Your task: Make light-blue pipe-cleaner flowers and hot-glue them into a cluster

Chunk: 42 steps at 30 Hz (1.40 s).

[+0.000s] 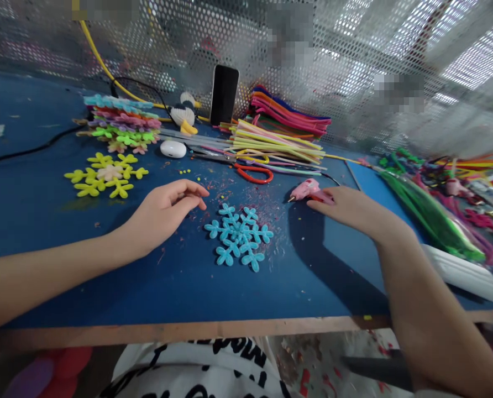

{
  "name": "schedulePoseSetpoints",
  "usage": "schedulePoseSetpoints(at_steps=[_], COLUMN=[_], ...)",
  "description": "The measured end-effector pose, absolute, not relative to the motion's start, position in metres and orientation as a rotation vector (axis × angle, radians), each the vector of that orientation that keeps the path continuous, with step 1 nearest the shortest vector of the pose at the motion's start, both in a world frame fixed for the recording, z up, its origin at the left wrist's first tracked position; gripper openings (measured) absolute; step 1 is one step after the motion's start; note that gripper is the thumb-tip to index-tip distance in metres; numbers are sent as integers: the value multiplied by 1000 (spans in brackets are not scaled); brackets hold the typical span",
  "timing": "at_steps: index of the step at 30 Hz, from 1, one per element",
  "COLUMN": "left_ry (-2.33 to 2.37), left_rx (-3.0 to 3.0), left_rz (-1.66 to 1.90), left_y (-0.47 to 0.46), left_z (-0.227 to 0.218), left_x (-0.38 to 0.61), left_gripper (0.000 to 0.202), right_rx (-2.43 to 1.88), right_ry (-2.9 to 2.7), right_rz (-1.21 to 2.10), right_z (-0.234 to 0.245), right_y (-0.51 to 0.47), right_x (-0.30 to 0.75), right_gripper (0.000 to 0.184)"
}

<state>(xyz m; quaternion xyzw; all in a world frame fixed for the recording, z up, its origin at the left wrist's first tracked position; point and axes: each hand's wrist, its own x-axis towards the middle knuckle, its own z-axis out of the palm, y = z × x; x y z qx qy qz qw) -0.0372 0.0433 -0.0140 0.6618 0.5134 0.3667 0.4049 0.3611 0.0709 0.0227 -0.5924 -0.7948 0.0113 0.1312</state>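
A light-blue snowflake made of fuzzy pipe cleaners lies flat on the blue table in front of me. My left hand hovers or rests just left of it, fingers loosely curled and apart, with nothing visible in them. To the snowflake's upper right, my right hand has its fingers round the handle of a small pink glue gun. The gun's metal tip points left and down, close to the tabletop. Part of its handle is hidden by my fingers.
Left stand a yellow pipe-cleaner snowflake and a stack of coloured ones. Behind lie red-handled scissors, a white case, a propped phone and pipe-cleaner bundles. A green bag lies right.
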Motion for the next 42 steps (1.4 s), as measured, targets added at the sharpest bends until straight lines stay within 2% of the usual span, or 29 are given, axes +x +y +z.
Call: schedulePoseSetpoints(at_steps=[2, 6, 9, 15, 19, 27, 35, 42], left_ry=[1284, 1230, 1242, 1253, 1222, 1224, 1221, 1210], left_rx=[1548, 1383, 1340, 1349, 1360, 1408, 1417, 1425], left_rz=[1012, 1135, 1149, 1147, 1158, 1122, 1114, 1115], left_y=[46, 49, 48, 46, 47, 49, 49, 49], left_z=[-16, -16, -14, -13, -16, -19, -19, -22], left_x=[-36, -33, -32, -31, -32, -34, -34, -36], left_gripper=[23, 25, 26, 27, 26, 26, 24, 24], right_rx=[-1874, -1998, -1882, -1526, -1404, -1191, -1314, -1106], right_ry=[-2392, -2336, -2237, -2065, -2185, -2207, -2198, -2177], right_rz=[79, -108, -203, -479, -524, -584, -550, -612], right_z=[16, 11, 12, 9, 4, 0, 2, 0], right_y=[81, 81, 70, 43, 28, 27, 23, 30], right_x=[368, 369, 354, 292, 269, 270, 268, 268], right_gripper=[30, 25, 16, 22, 16, 16, 13, 17])
